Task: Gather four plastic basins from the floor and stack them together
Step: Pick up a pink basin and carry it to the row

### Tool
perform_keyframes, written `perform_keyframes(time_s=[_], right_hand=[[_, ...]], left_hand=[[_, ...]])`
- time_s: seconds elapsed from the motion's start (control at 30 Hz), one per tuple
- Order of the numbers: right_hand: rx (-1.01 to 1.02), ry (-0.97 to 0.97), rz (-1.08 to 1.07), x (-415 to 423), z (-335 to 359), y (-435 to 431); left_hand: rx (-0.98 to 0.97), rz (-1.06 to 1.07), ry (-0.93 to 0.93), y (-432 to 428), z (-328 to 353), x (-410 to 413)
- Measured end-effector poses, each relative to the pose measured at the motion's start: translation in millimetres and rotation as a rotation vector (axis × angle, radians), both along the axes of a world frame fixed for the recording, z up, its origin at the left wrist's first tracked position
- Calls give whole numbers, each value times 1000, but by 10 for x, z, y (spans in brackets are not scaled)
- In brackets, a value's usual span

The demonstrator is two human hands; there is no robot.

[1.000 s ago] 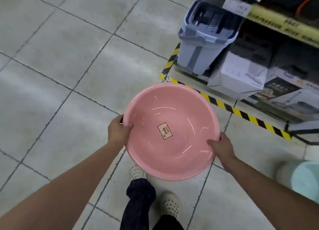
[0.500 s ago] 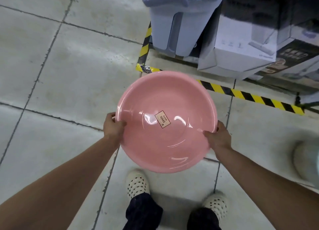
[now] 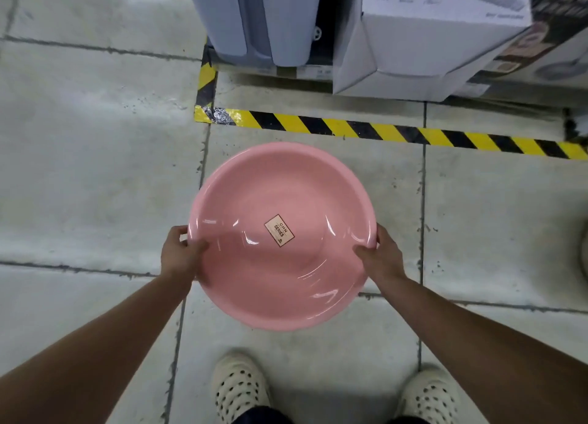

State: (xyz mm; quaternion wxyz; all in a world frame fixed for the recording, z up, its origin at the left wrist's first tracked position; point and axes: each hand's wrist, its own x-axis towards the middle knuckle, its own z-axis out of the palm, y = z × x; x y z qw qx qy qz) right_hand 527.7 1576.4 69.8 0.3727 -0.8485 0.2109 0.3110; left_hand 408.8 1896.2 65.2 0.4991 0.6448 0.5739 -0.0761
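The left hand (image 3: 181, 255) and right hand (image 3: 383, 258) each pinch the rim of the pink basin (image 3: 305, 274) on opposite sides, with thumbs hooked inside and fingers wrapped around the lip. It hangs in mid-air over the floor (image 3: 95, 169), on the near side of the striped tape (image 3: 381, 132). The danger? That glossy rim looks slippery, and a loosened thumb could drop it. Only 1 basin is in hand, so bending for the next might tip it. It's round, shallow, smooth pink plastic, with 1 small label (image 3: 279, 230) at its centre.
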Motion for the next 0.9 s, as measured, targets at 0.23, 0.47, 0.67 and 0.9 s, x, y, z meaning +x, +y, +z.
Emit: perform_keyframes(time_s=[0.23,0.47,0.67,0.9], right_hand=[[65,13,-132,-58,64,-371],[30,14,-297,-112,911,-1554],[-48,-38,-402,40,1511,-2881],[-95,-89,-472,354,1357,-4112]], left_hand=[[-3,-140,-47,-188,212,327],[-86,-339,-64,-1208,998,878],[-119,-627,-83,-2519,1437,1464],[-86,-697,-154,-3858,1232,1977]])
